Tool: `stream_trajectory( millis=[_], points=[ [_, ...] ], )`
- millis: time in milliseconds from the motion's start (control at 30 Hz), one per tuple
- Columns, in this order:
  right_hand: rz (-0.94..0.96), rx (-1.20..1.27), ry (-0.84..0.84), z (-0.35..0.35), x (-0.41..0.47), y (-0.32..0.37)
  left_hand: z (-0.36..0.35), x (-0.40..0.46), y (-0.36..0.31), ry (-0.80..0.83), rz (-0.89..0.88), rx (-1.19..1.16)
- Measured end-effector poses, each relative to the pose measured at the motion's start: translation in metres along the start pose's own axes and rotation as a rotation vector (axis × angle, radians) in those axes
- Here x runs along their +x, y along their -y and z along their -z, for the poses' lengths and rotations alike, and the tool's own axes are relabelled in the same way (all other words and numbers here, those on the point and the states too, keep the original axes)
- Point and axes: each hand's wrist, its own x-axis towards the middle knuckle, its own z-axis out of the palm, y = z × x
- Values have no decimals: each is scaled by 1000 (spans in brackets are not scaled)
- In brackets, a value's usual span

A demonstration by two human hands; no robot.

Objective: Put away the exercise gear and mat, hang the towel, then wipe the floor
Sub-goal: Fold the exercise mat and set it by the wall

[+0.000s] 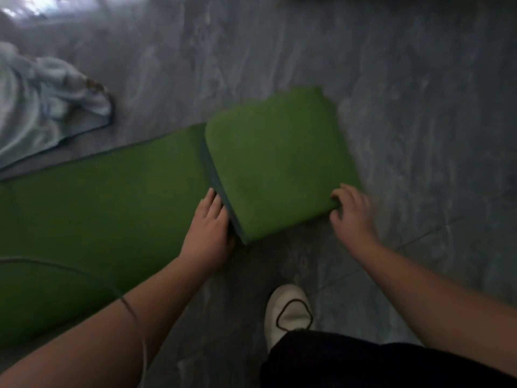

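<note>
While half folded (blurred), one mat (98, 197), one towel (36, 107), two hands.

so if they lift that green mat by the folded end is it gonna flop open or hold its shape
The green mat would probably flop: its folded end bends over softly with rounded corners, so it looks like pliable foam. It seems thick and likely light for its size. The left hand and right hand both touch the fold, perhaps because it springs open.
</note>
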Motion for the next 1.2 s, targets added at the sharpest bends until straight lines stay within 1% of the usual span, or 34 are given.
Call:
stream_trajectory(
  millis=[67,167,233,300,400,433,500,600,667,767,833,867,1000,1100,1133,1200],
  points=[
    [19,-55,11,-11,-2,1,-4,-11,1,-34,87,-138],
    [-23,-98,43,-19,-7,9,-4,-24,-1,-117,230,-311],
    [-6,-155,35,-23,-13,20,3,-24,-6,-151,337,-439],
    [103,-195,32,-26,-19,36,7,-18,-16,-144,444,-589],
    [365,-194,79,-29,-26,61,13,-7,-37,-83,680,-867],
    [452,-218,92,-30,-28,70,12,-5,-42,-46,729,-962],
    [585,-281,116,-34,-29,84,8,-1,-47,-25,760,-1088],
    [662,-335,124,-38,-27,95,7,3,-47,-54,739,-1186],
    [675,-339,98,-39,-27,97,6,1,-45,-113,637,-1144],
    [687,-296,12,-41,-28,99,7,-8,-43,-230,394,-927],
    [695,-279,-38,-46,-29,99,8,-13,-41,-261,260,-814],
    [702,-284,-30,-52,-30,100,7,-13,-38,-246,239,-761],
    [747,-355,121,-78,-30,95,-2,-5,-21,-66,307,-635],
    [757,-386,211,-85,-21,89,-13,-12,-12,-71,258,-382],
    [753,-389,225,-86,-20,89,-15,-16,-9,-83,265,-289],
    [734,-392,234,-86,-21,90,-20,-27,-1,-59,274,-118]
  ],
)
